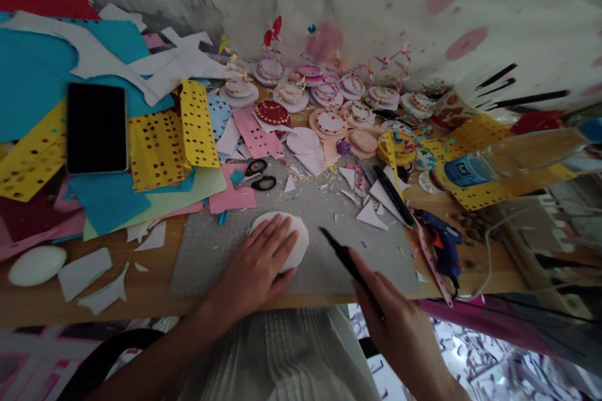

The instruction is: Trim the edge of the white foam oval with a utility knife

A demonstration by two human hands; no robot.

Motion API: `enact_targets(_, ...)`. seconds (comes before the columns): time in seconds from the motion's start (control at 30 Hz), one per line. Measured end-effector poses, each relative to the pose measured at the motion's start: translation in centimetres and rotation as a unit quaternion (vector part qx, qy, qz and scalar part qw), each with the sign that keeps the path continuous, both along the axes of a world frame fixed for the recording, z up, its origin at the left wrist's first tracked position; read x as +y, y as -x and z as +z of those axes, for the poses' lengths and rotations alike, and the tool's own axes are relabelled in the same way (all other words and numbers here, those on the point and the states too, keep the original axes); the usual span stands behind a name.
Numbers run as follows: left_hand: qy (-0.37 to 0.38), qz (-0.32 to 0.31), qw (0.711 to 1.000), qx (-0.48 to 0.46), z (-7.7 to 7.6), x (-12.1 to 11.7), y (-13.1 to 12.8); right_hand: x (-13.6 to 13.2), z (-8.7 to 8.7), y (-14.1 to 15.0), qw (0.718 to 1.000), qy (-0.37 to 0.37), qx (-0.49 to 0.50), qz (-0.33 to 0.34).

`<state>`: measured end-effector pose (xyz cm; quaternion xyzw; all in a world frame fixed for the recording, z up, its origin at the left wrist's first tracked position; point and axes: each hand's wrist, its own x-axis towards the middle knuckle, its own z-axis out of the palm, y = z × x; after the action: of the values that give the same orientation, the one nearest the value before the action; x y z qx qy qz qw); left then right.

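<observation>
While a black smartphone (96, 128) rests among blue and yellow craft sheets (157, 147) at the left of the frame, the work sits lower centre, on a grey cutting mat (202, 266). There, the left hand (269, 250) lies palm down with its fingers spread over a white disc (302, 239), pressing on it rather than clutching it. Black-handled scissors (264, 183) lie above the disc, at the mat's upper edge, and behind them rows of little decorated hats (327, 94) fill the upper centre.

Just right of the disc, and apart from it, is the dark tip of a slim black craft knife (347, 255), its handle clasped in the right hand (397, 322). The knife's long axis slants from lower right to upper left, so the disc lies left of the tip; the left hand is the nearer one, already touching it.

Farther right, a blue glue gun (439, 241) lies beside the mat. A patterned cup (451, 108) seems to hold black sticks (498, 78), though its inside is hidden. At the right edge, a clear plastic bottle (517, 160) has a blue label; I cannot tell how full it is.
</observation>
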<state>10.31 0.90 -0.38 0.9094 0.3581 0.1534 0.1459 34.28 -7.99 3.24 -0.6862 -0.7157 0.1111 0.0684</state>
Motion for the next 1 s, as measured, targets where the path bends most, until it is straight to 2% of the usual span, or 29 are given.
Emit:
enact_targets(0.1, -0.045, -0.009, 0.999, -0.005, -0.2, -0.2, -0.1, 1.7, -0.1, -1.2, 0.998, -0.028, -0.021, -0.047)
enact_targets(0.2, -0.096, 0.001, 0.995, -0.029, -0.3, -0.6, -0.1, 3.9, -0.9, -1.9, 0.998, -0.046, -0.008, -0.036)
enact_targets(0.3, -0.128, 0.020, 0.989, -0.067, 0.0, -1.0, 0.3, 5.4, -1.1, -1.8, 0.993, -0.108, 0.022, -0.037)
enact_targets(0.37, -0.134, 0.032, 0.985, -0.100, 0.2, -1.3, 0.5, 6.0, -0.8, -1.0, 0.986, -0.123, 0.095, -0.059)
enact_targets(0.43, -0.133, 0.029, 0.982, -0.127, 0.4, -1.7, 0.6, 6.6, -0.5, 0.3, 0.970, -0.066, 0.219, -0.084)
enact_targets(0.5, -0.128, -0.005, 0.983, -0.129, 0.5, -2.1, 0.5, 7.3, -0.4, 1.8, 0.927, 0.054, 0.359, -0.098)
enact_targets(0.57, -0.125, -0.054, 0.984, -0.116, 0.5, -2.6, 0.6, 8.0, -0.6, 3.2, 0.862, 0.152, 0.472, -0.100)
enact_targets(0.63, -0.124, -0.087, 0.983, -0.104, 0.4, -3.0, 0.8, 8.5, -0.8, 4.1, 0.807, 0.183, 0.551, -0.112)
enact_targets(0.73, -0.118, -0.090, 0.982, -0.117, 0.3, -3.7, 1.3, 8.3, -0.8, 4.5, 0.757, 0.159, 0.621, -0.129)
enact_targets(0.8, -0.102, -0.012, 0.982, -0.161, 0.3, -4.1, 1.3, 7.6, -0.4, 4.5, 0.746, 0.113, 0.640, -0.141)
enact_targets(0.87, -0.041, 0.128, 0.958, -0.254, 0.4, -4.6, 0.9, 6.7, 0.0, 4.6, 0.750, 0.049, 0.640, -0.161)
enact_targets(0.93, 0.097, 0.241, 0.896, -0.360, 0.7, -5.0, 0.3, 5.8, 0.3, 4.9, 0.758, 0.004, 0.629, -0.172)
enact_targets(1.0, 0.271, 0.293, 0.809, -0.431, 0.9, -5.1, -0.3, 5.2, 0.4, 5.3, 0.762, -0.011, 0.625, -0.168)
